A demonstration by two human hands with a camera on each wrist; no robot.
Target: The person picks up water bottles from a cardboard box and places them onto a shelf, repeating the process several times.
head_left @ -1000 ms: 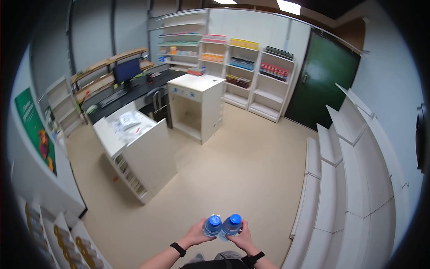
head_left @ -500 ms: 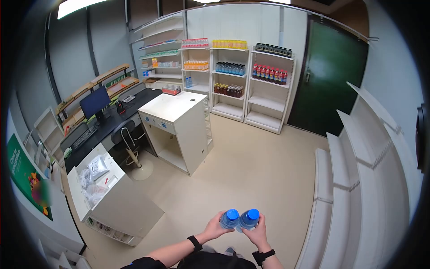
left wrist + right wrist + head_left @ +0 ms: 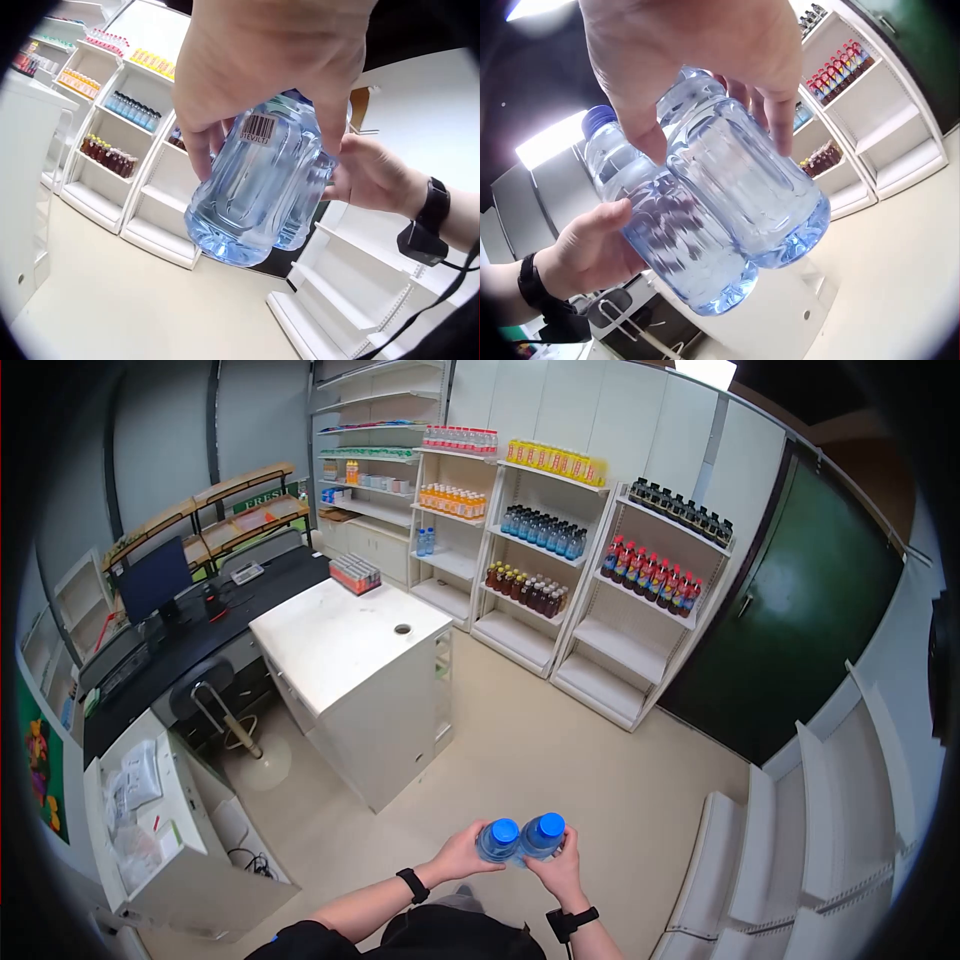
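Water bottles (image 3: 746,187), a pair, held side by side, low in the head view! Left hand (image 3: 462,856) grips one, right hand (image 3: 560,868) the other, fingers (image 3: 200,156) curled round them, some tips lost behind the plastic. From the right wrist, that hand blocks one blue cap (image 3: 549,825); fine print on the barcode label (image 3: 258,129) is tough to read.

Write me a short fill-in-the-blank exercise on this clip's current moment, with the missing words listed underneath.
1. Together, the left grip and the right grip hold exactly ____ bottles.
2. The caps on those held bottles are coloured ____.
3. The door next to the rack is coloured dark ____.
4. On that rack, the red-capped bottles stand on the ____ shelf from the top.

Missing words: two; blue; green; second.
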